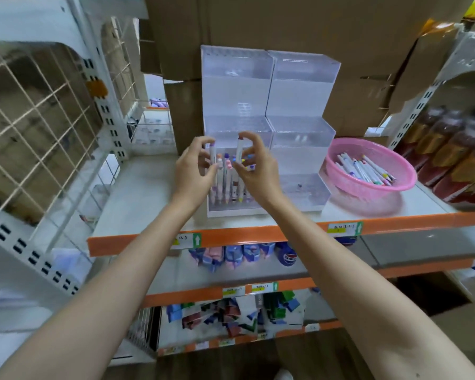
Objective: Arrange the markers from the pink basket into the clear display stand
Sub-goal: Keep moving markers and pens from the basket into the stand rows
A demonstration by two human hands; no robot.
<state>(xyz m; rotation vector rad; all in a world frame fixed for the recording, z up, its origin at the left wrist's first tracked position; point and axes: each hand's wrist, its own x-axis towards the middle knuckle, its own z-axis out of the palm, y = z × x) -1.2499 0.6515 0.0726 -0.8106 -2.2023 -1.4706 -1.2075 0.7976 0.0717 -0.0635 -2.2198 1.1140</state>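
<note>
Our left hand [194, 171] pinches a purple-capped marker [212, 153], our right hand [255, 167] a red-capped marker [239, 150]; we might jostle the seated markers [226, 185] askew.

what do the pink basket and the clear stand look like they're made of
The pink basket looks like thin moulded plastic: its wall is a fine see-through mesh. The clear display stand looks like acrylic or similar rigid plastic, glossy with sharp flat panels; glass cannot be ruled out.

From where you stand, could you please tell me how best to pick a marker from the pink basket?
I'd pinch a top marker mid-barrel from above: they lie flat in a heap, and the rim of the basket blocks the sides.
</note>
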